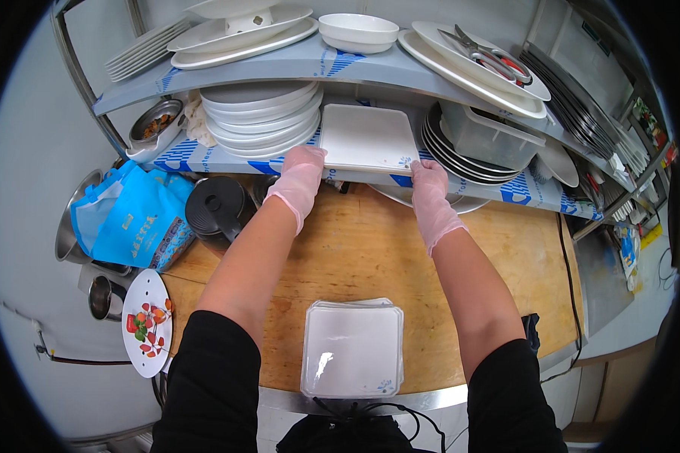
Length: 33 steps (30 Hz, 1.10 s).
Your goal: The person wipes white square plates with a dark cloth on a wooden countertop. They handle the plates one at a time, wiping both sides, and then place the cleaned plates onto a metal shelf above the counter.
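Both of my hands wear thin pink gloves. My left hand (302, 172) grips the left front corner of a square white plate stack (368, 136) on the lower shelf, and my right hand (430, 184) has hold of its right front corner. The top plate has a small blue flower motif in one corner. How many plates are in this stack is hidden. A second stack of square white plates (352, 345), with the same blue motif, lies at the table's front edge between my forearms. Its plates are slightly out of line.
Round white plates (260, 119) and black plates under a clear plastic container (490, 139) flank my hands on the lower shelf (226, 164). The upper shelf (294, 71) hangs above, carrying scissors (490, 56) on oval plates. A black-lidded jug (218, 209) and blue bag (133, 221) stand left on the wooden table (340, 255).
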### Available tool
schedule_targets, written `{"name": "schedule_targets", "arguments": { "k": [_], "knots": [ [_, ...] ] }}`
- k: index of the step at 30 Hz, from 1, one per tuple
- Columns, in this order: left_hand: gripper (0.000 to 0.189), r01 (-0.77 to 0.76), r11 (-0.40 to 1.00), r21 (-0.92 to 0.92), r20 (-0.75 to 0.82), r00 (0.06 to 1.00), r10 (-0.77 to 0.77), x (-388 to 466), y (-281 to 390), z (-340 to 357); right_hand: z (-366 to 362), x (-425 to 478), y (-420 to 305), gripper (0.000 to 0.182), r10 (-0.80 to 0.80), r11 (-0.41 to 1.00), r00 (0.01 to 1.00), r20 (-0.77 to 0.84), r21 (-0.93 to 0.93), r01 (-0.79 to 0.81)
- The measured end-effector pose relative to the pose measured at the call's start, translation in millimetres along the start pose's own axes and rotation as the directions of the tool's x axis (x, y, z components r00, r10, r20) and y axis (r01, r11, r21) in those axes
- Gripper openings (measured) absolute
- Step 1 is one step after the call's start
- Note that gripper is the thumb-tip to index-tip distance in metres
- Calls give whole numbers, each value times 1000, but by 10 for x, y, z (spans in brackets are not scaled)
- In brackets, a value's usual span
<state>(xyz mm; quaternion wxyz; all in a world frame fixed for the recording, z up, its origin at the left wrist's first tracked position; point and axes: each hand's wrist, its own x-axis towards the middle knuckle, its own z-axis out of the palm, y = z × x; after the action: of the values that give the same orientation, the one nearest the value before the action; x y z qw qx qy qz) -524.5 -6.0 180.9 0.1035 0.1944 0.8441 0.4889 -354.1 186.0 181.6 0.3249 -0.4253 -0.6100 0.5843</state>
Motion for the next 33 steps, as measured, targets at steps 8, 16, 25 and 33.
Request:
{"name": "schedule_targets", "arguments": {
  "k": [8,16,25,33],
  "knots": [
    [32,186,978,-90,-51,980,-191,-319,408,-30,-6,97,60,18,2,996,995,-97,87,7],
    [29,140,987,-77,-98,984,-148,-340,343,-25,-44,-159,-140,22,66,963,998,5,263,-65],
    [24,-13,987,-161,-78,997,1,-365,243,-14,-103,-78,24,43,-7,971,996,84,237,-13],
    [24,-230,924,305,-2,970,242,-289,141,-33,-212,13,132,54,-180,975,961,210,-95,203]
  ]
}}
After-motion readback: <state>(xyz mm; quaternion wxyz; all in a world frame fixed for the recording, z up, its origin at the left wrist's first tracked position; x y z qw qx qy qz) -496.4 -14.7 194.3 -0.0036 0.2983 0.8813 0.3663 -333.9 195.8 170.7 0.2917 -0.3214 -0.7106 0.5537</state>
